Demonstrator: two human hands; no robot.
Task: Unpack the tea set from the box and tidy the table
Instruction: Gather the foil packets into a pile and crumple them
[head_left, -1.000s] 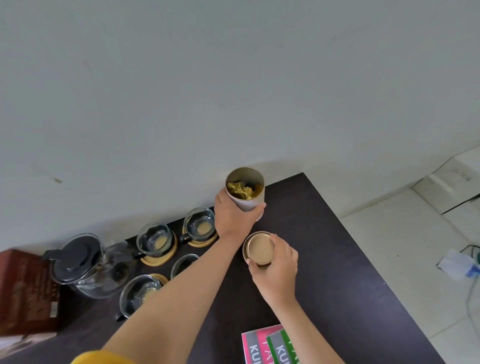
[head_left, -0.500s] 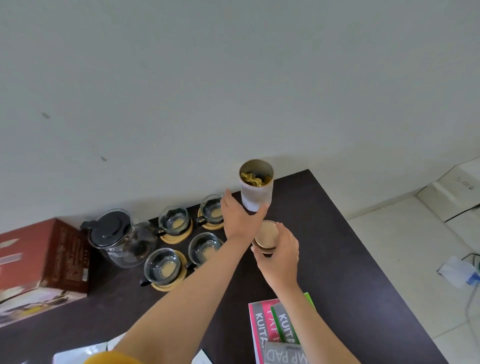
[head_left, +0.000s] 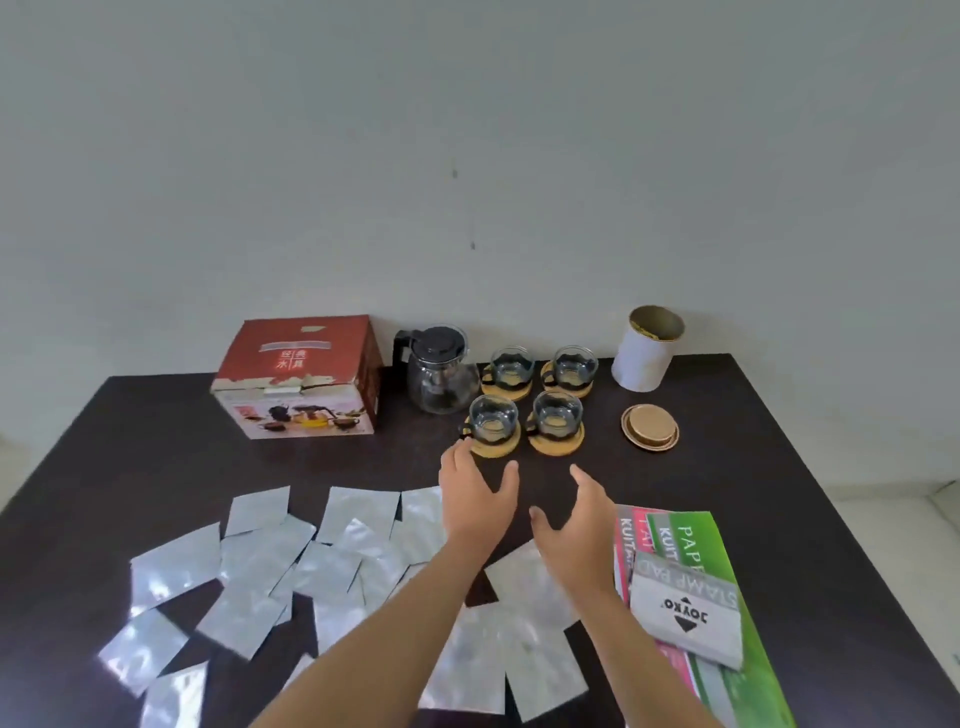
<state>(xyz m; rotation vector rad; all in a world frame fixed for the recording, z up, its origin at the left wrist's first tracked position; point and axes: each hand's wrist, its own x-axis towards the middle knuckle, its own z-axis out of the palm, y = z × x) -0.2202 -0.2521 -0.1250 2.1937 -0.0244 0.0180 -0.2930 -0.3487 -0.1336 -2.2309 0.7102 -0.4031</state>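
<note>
A red tea-set box (head_left: 298, 379) stands at the back left of the dark table (head_left: 753, 467). Beside it is a glass teapot (head_left: 439, 371) with a black lid, then several glass cups (head_left: 556, 415) on round wooden coasters. An open white tea canister (head_left: 644, 351) stands at the back right, its lid (head_left: 650, 427) lying upside down in front of it. Both hands hover empty over the table's middle, fingers spread: my left hand (head_left: 475, 499) just in front of the near-left cup, my right hand (head_left: 576, 525) beside it.
Several silver foil sachets (head_left: 291, 561) lie scattered over the near left and under my forearms. Green and pink paper pads (head_left: 691, 545) with a grey stamp pad box (head_left: 685, 616) on top lie at the near right. The table's right edge drops to a white floor.
My left hand has let go of the canister and my right hand has set down the lid. Both hands have drawn back toward me, empty. The camera has pulled back, showing the sachets.
</note>
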